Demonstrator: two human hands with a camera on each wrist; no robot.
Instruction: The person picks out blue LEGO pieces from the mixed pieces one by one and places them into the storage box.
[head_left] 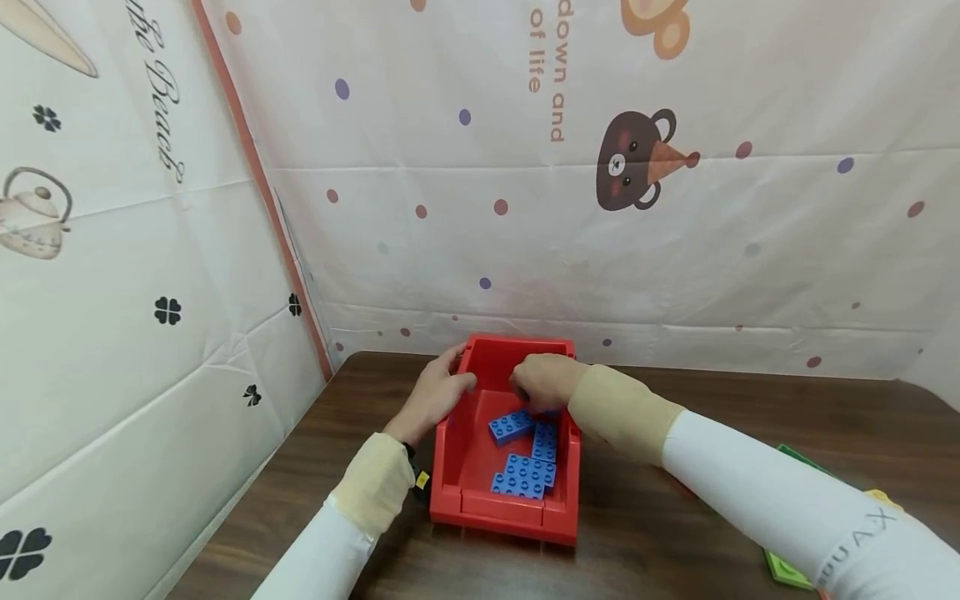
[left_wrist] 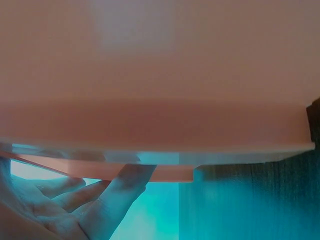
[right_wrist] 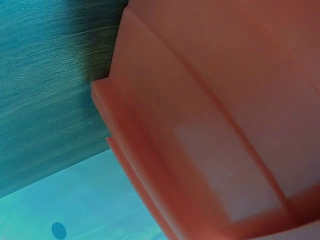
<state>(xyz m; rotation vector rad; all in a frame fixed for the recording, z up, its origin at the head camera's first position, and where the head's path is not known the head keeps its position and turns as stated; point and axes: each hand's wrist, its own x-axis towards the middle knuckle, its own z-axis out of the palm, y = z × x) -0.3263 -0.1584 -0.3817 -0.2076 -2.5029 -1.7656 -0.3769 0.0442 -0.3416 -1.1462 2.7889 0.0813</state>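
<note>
A red open-fronted bin (head_left: 480, 508) stands on the table in the head view. Several blue studded toy bricks (head_left: 522, 477) lie in it, some joined or side by side near the front. My left hand (head_left: 431, 398) grips the bin's left wall, thumb over the rim, fingers outside. In the left wrist view that hand's thumb (left_wrist: 117, 202) reaches up to the rim. My right hand (head_left: 551, 382) is inside the bin by the right wall, fingers curled down at a blue brick (head_left: 553, 413) near the back, fingertips mostly hidden. Another blue brick (head_left: 512, 427) lies slanted beside it.
The dark wooden table (head_left: 637, 517) meets a printed cloth wall (head_left: 525, 250) behind the bin. Green pieces (head_left: 787, 572) and a yellow piece (head_left: 883, 498) lie at the right, partly covered by the right sleeve (head_left: 780, 492). A small black item (head_left: 422, 482) is by the left wrist.
</note>
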